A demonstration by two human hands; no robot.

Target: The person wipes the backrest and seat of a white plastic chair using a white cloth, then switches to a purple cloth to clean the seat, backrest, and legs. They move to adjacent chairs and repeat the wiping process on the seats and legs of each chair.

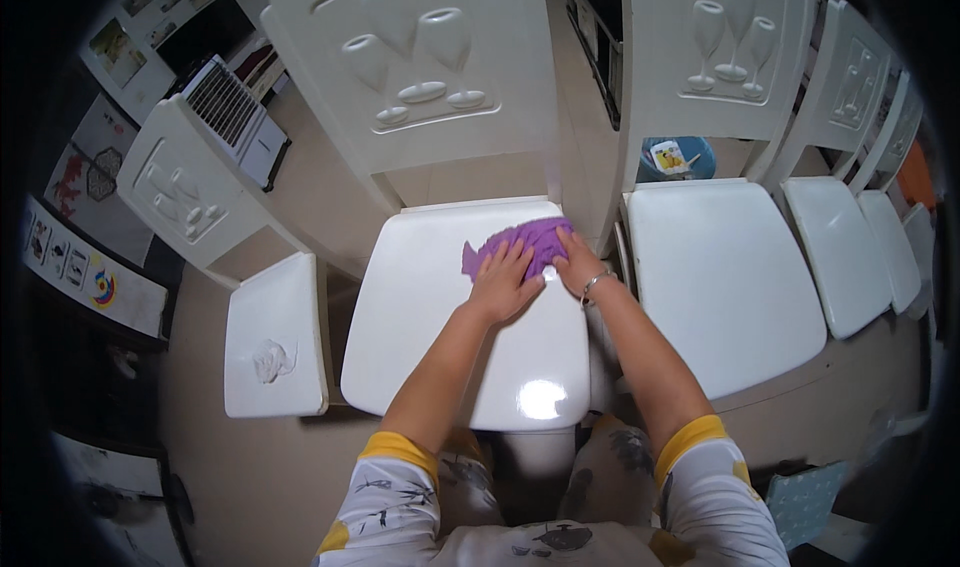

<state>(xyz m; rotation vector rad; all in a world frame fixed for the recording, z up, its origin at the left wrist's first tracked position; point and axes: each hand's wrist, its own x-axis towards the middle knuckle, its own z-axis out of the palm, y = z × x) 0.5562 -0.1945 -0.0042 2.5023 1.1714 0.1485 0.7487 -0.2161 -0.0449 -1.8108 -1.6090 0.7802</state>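
In the head view, the left hand (pixel 503 285) is spread over a rumpled purple cloth (pixel 545 239), palm down and fingers fanned out, pressing on it rather than gripping it. The right hand (pixel 580 262), with a silver bracelet (pixel 597 285) at its wrist, lies against the cloth's right end, its fingers reaching toward the seat's edge; whether they pinch the fabric or only rest on it, I cannot tell. The cloth lies on the far right part of a glossy white chair seat (pixel 420 312), close to the backrest (pixel 320 77) — a tall white panel with three goblets moulded in relief. A bright reflection shines on the near right part of that seat. Just to the right stands a matching white chair (pixel 725 277); beneath its backrest a blue bin (pixel 704 159) shows, with a white and yellow packet (pixel 668 157) in it. More white chairs (pixel 835 247) stand in line toward the right rim. On the left, another goblet-backed chair (pixel 265 307) is turned at an angle, and a crumpled white wad (pixel 271 361) sits on its seat. Behind that chair stands a white slatted air cooler (pixel 225 117) — beyond it, a dark flat screen (pixel 205 32).
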